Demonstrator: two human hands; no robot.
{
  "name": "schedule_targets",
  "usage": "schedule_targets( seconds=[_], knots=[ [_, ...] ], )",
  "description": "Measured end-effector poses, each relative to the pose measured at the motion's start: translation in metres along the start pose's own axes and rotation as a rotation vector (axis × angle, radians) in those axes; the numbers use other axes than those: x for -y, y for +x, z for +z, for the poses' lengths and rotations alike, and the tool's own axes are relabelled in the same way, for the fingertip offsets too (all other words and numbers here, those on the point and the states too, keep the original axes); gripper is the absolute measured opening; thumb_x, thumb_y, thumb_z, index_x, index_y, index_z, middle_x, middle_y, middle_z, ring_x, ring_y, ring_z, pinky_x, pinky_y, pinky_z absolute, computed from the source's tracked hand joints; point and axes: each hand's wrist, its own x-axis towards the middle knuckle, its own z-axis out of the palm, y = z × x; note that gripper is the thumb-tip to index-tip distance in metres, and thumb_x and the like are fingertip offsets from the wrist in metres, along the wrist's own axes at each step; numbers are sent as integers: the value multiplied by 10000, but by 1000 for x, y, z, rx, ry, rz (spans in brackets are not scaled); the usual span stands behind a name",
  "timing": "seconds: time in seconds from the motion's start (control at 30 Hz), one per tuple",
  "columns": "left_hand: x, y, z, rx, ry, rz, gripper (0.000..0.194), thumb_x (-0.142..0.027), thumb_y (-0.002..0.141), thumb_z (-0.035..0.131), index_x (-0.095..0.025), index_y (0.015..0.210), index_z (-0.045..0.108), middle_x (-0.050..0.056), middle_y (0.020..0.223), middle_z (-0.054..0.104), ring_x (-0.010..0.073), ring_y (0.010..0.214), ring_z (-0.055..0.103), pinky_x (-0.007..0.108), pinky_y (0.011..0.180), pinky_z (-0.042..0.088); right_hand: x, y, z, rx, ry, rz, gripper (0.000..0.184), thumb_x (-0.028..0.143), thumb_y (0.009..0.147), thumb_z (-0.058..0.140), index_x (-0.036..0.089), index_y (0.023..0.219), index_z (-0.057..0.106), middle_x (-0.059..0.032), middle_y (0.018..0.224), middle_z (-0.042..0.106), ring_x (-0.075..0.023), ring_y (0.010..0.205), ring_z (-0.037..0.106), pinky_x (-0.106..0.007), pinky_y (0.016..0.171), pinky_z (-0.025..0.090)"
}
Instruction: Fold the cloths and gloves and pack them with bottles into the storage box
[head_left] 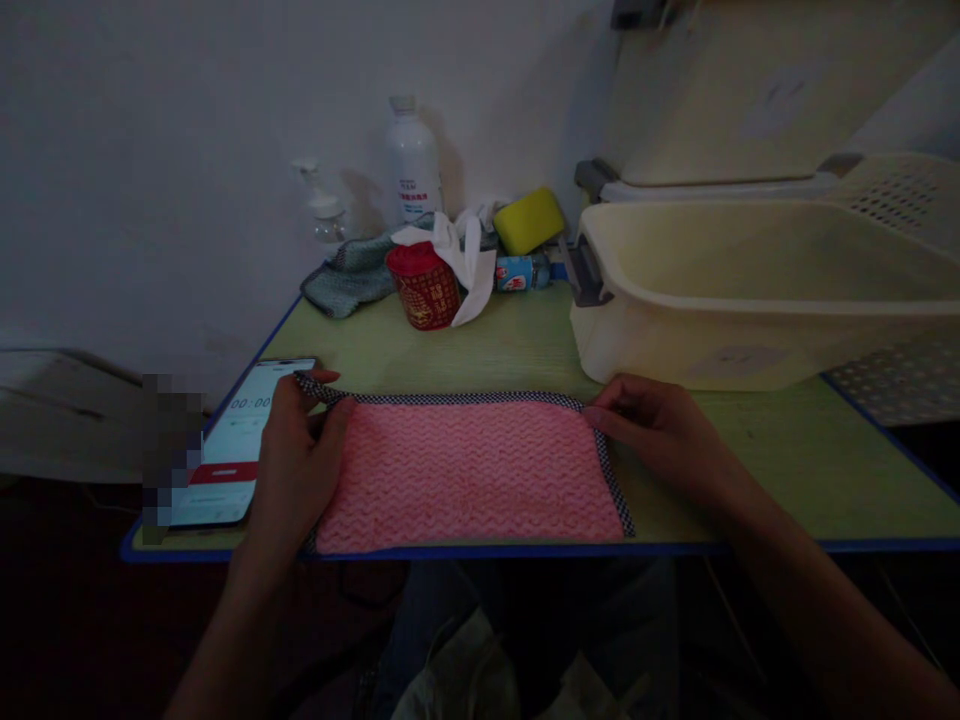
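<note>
Spanning grip (300,460) to grip (664,428): pink cloth (472,470)

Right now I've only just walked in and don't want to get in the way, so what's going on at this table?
A person has a pink cloth spread at the near edge of the table. The left hand holds its far left corner, and the right hand pinches the far right one. A phone lies by the left hand, partly hidden. Farther back are a red roll and a yellow sponge, with a cream bin on the right.
</note>
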Motion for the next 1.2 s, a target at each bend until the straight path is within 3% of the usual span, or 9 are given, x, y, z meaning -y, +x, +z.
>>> schedule_targets(
  seconds=[0.1,0.5,0.7,0.87,0.93,1.03,1.1,1.2],
  knots=[
    [-1,0,0,-15,-29,-13,247,-256,746,559,-212,979,488,61,968,588,183,724,587,320,622,475,1,-1,0,-36,17,18,189,332,680,639,195,595,539,11,557,568,-110,513,504,-241,495,396],
    [2,0,1,-19,-23,8,295,-272,746,563,-202,1023,487,60,982,589,193,822,585,288,625,455,0,-1,1,-184,31,-7,226,274,661,686,225,630,467,26,552,543,-121,522,513,-241,477,391],
    [6,1,2,31,21,3,297,-281,786,537,-214,1066,466,64,1012,592,188,812,595,287,631,451,-4,0,4,-197,-115,-38,224,278,694,655,220,629,449,22,557,540,-121,515,503,-245,472,380],
    [7,4,3,99,140,-24,320,-269,782,550,-198,1085,477,47,917,605,185,718,603,302,611,457,-6,0,5,-171,-263,-73,165,265,707,630,217,681,475,15,580,566,-135,532,528,-258,491,384],
    [5,4,0,46,210,5,370,-273,759,576,-171,1102,481,56,895,586,200,712,582,316,595,456,-6,0,6,-170,-296,-89,147,256,711,618,218,691,477,13,591,573,-137,540,535,-261,500,392],
    [-13,-2,-5,-132,324,100,431,-280,756,583,-143,1147,467,103,1001,545,233,804,558,353,638,469,-4,-1,7,-162,-326,-98,135,263,725,600,219,692,477,13,592,572,-136,535,536,-264,505,399],
    [-35,-13,-3,-162,328,202,408,-280,794,543,-163,1174,453,106,1059,528,241,884,551,367,701,483,-4,-1,7,-157,-336,-111,131,267,735,589,220,693,474,13,591,572,-136,529,536,-264,504,401],
    [-73,-36,17,70,288,453,289,-218,850,458,-193,1136,490,67,1031,577,217,934,570,379,823,491,-3,-1,8,-158,-358,-134,117,248,750,574,223,701,471,12,589,572,-137,524,535,-264,505,396]
  ],
)
